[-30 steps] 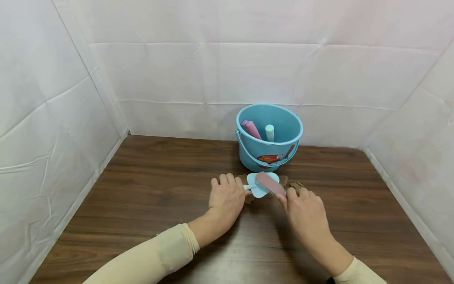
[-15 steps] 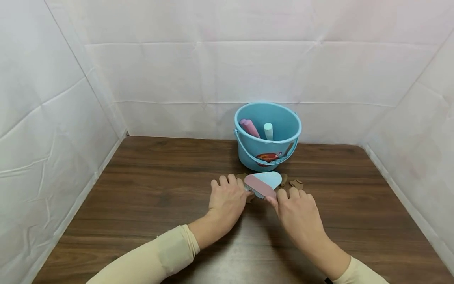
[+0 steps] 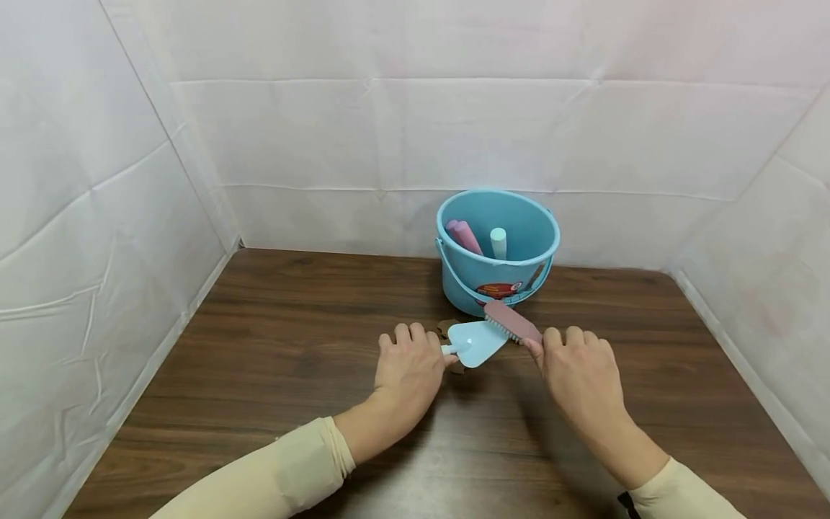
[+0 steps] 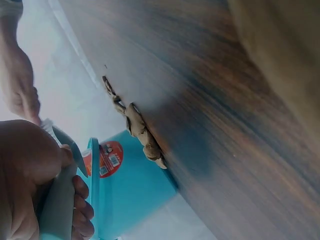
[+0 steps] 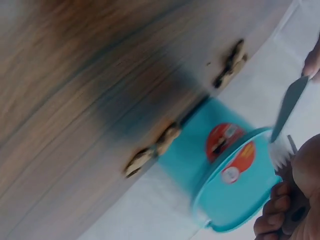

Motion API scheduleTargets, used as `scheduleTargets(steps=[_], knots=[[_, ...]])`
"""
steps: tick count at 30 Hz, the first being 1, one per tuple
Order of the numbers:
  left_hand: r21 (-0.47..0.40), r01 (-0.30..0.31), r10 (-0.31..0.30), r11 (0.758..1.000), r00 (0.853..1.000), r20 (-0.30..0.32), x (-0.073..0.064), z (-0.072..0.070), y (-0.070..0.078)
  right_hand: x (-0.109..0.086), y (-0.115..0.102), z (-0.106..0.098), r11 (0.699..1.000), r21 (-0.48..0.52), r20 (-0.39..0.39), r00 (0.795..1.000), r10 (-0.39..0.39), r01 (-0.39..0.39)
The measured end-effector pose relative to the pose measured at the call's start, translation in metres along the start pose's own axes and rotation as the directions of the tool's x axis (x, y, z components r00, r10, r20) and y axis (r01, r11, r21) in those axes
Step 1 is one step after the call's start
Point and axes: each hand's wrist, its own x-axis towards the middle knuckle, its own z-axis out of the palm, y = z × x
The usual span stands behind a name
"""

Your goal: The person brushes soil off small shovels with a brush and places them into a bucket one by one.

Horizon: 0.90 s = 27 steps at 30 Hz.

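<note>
My left hand (image 3: 410,367) grips the short handle of a light blue toy shovel (image 3: 476,344), its blade pointing right. A pink-backed scrubbing brush (image 3: 509,318) is in my right hand (image 3: 583,371), pale bristles at the right edge of the shovel's blade. Seen from the left wrist, curled fingers wrap the shovel handle (image 4: 59,210). From the right wrist, the brush (image 5: 295,202) lies in the fist, bristles facing the shovel blade (image 5: 291,105). Brown crumpled pieces like dry leaves (image 4: 139,127) lie on the table below; the tools partly hide them in the head view.
Right behind the tools stands a blue bucket (image 3: 467,277), its handle hanging down in front. Pink rods (image 3: 465,236) and a pale mint rod (image 3: 498,245) stick up inside it. White sheets (image 3: 311,144) wall the wooden table (image 3: 311,310) at the back and sides.
The brush swung left across the shovel's blade, then back right to its far edge. The shovel has come slightly nearer and its blade's face shows more. Both hands keep their grips.
</note>
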Motion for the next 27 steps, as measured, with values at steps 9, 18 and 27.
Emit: scheduleTargets(steps=[9,18,27], knots=[[-0.023,-0.016,0.018,1.000,0.996,0.092,0.000,-0.008,0.003,-0.005,-0.038,-0.007,0.993,0.022,0.007,0.994,-0.113,0.113],[0.020,-0.022,0.022,1.000,1.000,-0.018,-0.006,-0.006,-0.002,-0.002,0.005,0.004,0.998,-0.046,-0.042,0.998,-0.045,0.044],[0.012,-0.002,0.002,1.000,1.000,-0.027,-0.004,-0.002,-0.014,-0.003,0.020,0.007,0.998,-0.063,0.002,1.000,0.000,0.000]])
